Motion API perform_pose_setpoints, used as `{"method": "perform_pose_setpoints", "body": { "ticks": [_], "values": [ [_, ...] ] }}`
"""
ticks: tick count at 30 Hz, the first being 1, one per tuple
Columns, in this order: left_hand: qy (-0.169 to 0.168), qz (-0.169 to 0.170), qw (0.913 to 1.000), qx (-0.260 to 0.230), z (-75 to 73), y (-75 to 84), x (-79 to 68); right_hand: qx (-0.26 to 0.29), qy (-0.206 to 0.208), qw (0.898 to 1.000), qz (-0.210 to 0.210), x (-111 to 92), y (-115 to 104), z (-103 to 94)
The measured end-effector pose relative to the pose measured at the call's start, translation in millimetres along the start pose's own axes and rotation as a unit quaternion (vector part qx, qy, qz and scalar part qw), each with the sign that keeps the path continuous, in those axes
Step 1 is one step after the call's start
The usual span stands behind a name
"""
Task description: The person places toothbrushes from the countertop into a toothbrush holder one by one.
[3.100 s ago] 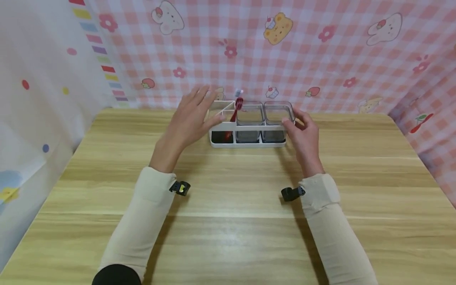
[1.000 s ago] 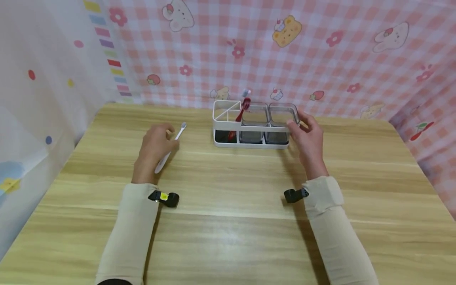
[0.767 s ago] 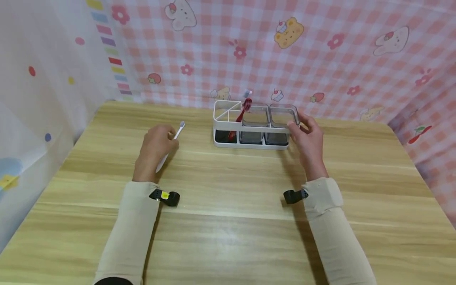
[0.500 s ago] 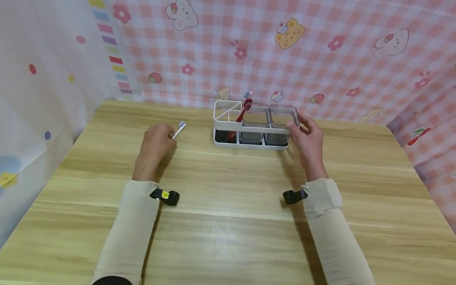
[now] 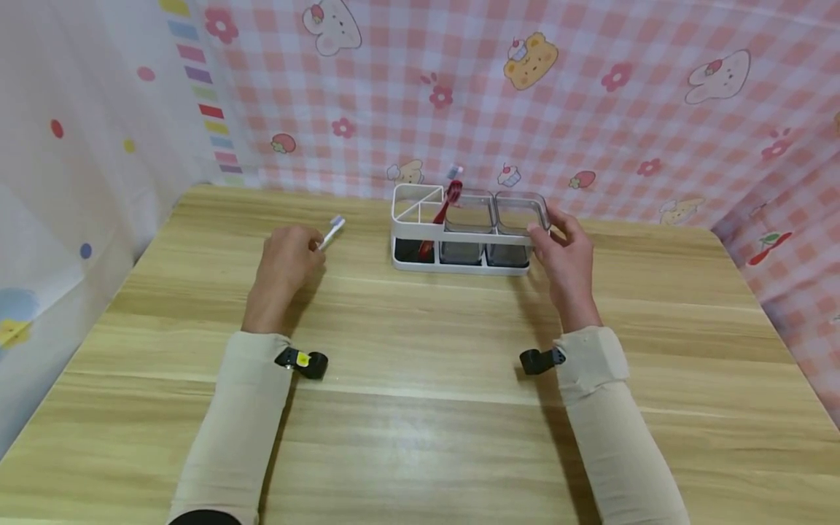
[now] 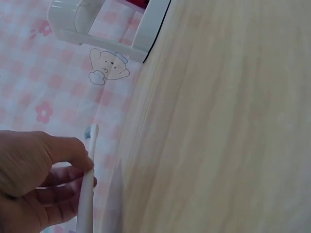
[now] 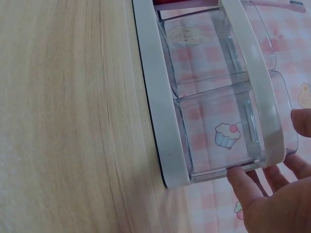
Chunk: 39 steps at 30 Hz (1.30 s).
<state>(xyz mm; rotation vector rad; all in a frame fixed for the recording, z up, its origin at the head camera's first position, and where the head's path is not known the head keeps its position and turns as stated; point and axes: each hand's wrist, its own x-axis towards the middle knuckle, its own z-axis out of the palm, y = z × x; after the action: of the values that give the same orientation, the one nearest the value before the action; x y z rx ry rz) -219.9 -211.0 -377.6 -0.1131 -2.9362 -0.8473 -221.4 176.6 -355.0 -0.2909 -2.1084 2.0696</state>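
Observation:
My left hand [image 5: 285,266] pinches a white toothbrush [image 5: 332,232] at the left of the table. Its bristle head points away from me to the upper right. In the left wrist view, thumb and fingertips meet on the toothbrush's slim handle [image 6: 86,204]. My right hand [image 5: 569,259] grips the right end of a white toothbrush holder [image 5: 482,238], the thumb at the front rim of the end clear cup [image 5: 521,213]. Fingers touch the holder's side in the right wrist view. A red toothbrush [image 5: 448,202] leans in the holder, with another pale brush head [image 5: 454,173] behind it.
A second clear cup [image 5: 469,211] sits in the holder's middle. The holder's left part has a divided top [image 5: 420,193]. Behind the wooden table [image 5: 420,343] hangs a pink checked cloth [image 5: 394,80], with a white cloth [image 5: 85,182] at the left.
My left hand has come away from the holder to the left and taken hold of the white toothbrush. The brush has shifted slightly in its fingers. My right hand stays on the holder.

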Motion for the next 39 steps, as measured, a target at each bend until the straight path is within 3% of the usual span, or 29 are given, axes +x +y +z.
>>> {"method": "perform_pose_setpoints", "body": {
  "ticks": [7, 16, 21, 27, 31, 39],
  "values": [
    [0.05, 0.058, 0.997, 0.009, -1.3, 8.1, 2.9, 0.005, 0.003, 1.0, -0.002, 1, 2, 0.3],
    [0.123, 0.104, 0.9869, 0.015, -3.4, 22.4, 5.8, 0.003, 0.009, 1.0, 0.002, 2, 3, 0.6],
    [0.173, 0.136, 0.9753, 0.005, -5.1, 32.0, 5.6, 0.003, 0.008, 1.0, 0.001, 2, 3, 0.8],
    [0.237, 0.176, 0.9553, -0.015, -8.6, 44.0, 7.4, 0.001, 0.008, 1.0, 0.0, 2, 3, 1.1],
    [0.264, 0.187, 0.9456, -0.032, -11.2, 51.9, 8.8, -0.001, 0.009, 1.0, -0.001, 2, 3, 1.3],
    [0.285, 0.18, 0.9373, -0.089, -14.4, 64.9, 10.5, 0.0, 0.008, 1.0, -0.005, 2, 2, 1.2]
  ]
}}
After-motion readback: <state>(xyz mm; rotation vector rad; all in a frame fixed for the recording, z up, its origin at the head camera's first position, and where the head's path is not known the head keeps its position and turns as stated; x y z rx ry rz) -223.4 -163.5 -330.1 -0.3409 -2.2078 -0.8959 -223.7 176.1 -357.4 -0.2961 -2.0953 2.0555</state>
